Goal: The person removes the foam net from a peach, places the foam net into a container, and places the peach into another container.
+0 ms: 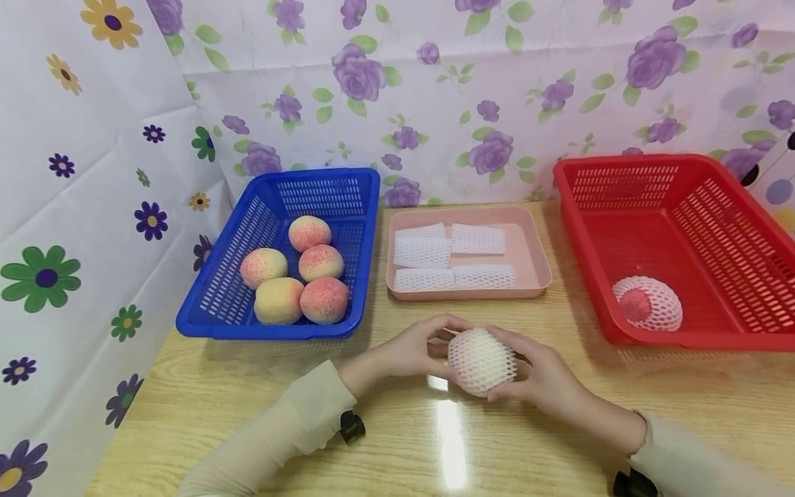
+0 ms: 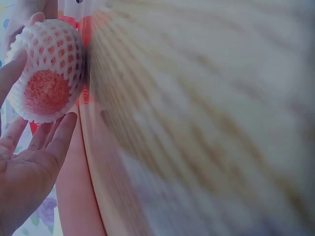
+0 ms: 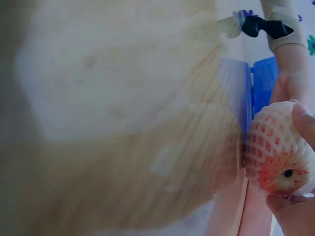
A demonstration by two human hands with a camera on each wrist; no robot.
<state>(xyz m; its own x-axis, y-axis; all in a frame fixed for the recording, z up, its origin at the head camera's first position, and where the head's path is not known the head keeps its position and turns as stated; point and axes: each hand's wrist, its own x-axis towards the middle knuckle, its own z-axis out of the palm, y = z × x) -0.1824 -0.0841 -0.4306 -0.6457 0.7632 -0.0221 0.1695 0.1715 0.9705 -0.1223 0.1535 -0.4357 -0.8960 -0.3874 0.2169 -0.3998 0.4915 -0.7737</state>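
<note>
A peach [image 1: 482, 363] in a white foam net sleeve sits between both hands, low over the wooden table. My left hand [image 1: 410, 352] holds its left side, thumb in front and fingers behind. On the other side my right hand [image 1: 549, 373] grips it between thumb and fingers. The left wrist view shows a bare pink patch of the peach [image 2: 47, 92] at one end of the net. Its opposite end shows in the right wrist view, with a small dark hollow [image 3: 288, 173] in the uncovered skin. The net covers the peach's middle.
A blue basket [image 1: 276, 330] at left holds several bare peaches [image 1: 320, 264]. Behind the hands, a pink tray [image 1: 528, 255] contains several flat white foam nets [image 1: 422, 252]. The red basket [image 1: 702, 338] at right holds one netted peach [image 1: 661, 307]. Flowered cloth [image 1: 428, 124] hangs behind the table.
</note>
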